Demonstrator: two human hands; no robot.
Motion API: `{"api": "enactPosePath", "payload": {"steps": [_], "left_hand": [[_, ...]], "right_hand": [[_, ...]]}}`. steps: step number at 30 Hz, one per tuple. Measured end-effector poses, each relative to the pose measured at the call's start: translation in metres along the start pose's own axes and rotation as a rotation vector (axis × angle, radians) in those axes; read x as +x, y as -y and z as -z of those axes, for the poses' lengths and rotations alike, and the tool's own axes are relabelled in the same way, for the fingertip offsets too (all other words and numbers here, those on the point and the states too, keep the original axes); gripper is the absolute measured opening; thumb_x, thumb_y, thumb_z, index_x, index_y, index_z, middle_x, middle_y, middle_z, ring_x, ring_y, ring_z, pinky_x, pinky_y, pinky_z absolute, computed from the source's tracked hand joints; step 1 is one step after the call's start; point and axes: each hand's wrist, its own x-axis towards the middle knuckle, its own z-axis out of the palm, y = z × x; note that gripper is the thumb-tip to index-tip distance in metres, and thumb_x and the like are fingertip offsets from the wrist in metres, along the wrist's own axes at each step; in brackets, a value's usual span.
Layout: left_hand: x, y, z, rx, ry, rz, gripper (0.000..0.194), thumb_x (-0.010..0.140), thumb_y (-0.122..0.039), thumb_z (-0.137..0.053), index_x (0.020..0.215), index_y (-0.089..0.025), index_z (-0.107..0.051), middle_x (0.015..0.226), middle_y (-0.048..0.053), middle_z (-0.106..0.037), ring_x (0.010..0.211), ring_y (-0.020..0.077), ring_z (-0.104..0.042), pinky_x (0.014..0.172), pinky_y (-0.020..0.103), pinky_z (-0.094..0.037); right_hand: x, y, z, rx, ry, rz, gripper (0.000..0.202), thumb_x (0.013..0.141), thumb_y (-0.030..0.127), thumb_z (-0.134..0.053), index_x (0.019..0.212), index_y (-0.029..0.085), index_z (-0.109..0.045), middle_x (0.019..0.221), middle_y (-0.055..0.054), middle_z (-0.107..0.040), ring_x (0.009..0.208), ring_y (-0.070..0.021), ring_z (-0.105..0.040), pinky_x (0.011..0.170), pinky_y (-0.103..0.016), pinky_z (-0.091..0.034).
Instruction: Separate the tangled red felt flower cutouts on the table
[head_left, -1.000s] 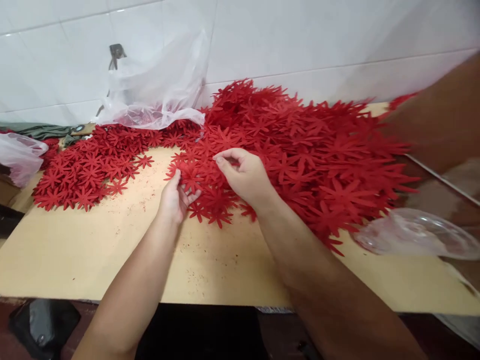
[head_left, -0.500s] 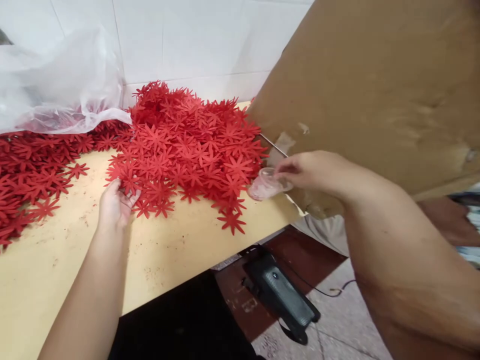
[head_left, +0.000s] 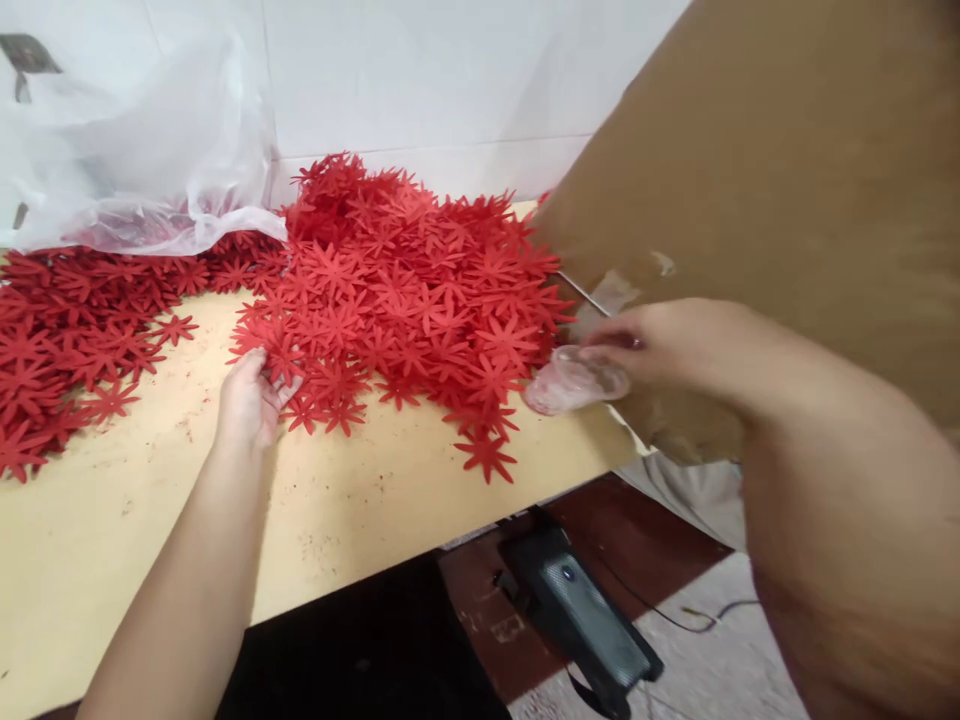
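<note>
A big heap of red star-shaped flower cut-outs [head_left: 405,290] covers the back of a tan table [head_left: 360,500]. My left hand [head_left: 251,395] rests at the heap's near left edge, fingers curled on a red cut-out [head_left: 285,365]. My right hand [head_left: 660,345] is at the table's right edge, gripping a small clear plastic cup [head_left: 574,380] that lies tilted beside the heap. One loose cut-out [head_left: 486,455] lies apart near the front edge.
A clear plastic bag [head_left: 142,170] lies at the back left against the white tiled wall. More red cut-outs [head_left: 67,340] spread at the left. A large brown cardboard sheet [head_left: 765,170] leans at the right. A black pedal [head_left: 581,615] with a cable sits on the floor.
My right hand left the heap, swung right and took the clear cup at the table's edge. The view turned right. My left hand stayed at the heap's edge.
</note>
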Motion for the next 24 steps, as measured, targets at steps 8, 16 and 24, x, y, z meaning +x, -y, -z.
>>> {"api": "enactPosePath", "payload": {"steps": [8,16,24], "left_hand": [[-0.011,0.011,-0.002,0.045,0.148,0.038,0.005,0.078,-0.016,-0.053,0.074,-0.017,-0.055,0.059,-0.002,-0.061,0.05,0.0089,-0.055,0.063,0.027,-0.052],[-0.01,0.009,-0.001,0.111,0.133,0.013,0.007,0.082,-0.016,-0.05,0.086,-0.018,-0.055,0.067,-0.003,-0.058,0.056,0.0093,-0.058,0.062,0.027,-0.053],[-0.011,0.013,0.0,0.315,0.09,-0.193,0.011,0.079,-0.027,-0.061,0.084,-0.017,-0.061,0.079,-0.001,-0.061,0.071,0.01,-0.057,0.07,0.024,-0.048]], "right_hand": [[-0.015,0.16,-0.081,0.509,0.184,0.367,0.043,0.067,0.039,-0.07,0.105,0.019,-0.066,0.093,-0.008,-0.068,0.068,-0.0163,-0.059,0.066,-0.034,-0.05],[-0.014,0.208,-0.148,0.591,0.256,0.304,0.009,0.077,0.02,-0.056,0.082,0.016,-0.063,0.078,-0.004,-0.065,0.066,-0.0151,-0.056,0.07,-0.032,-0.045],[-0.015,0.211,-0.145,0.533,0.229,0.27,0.029,0.082,0.028,-0.051,0.058,0.021,-0.037,0.054,0.003,-0.042,0.053,-0.0106,-0.035,0.056,-0.027,-0.027]]}}
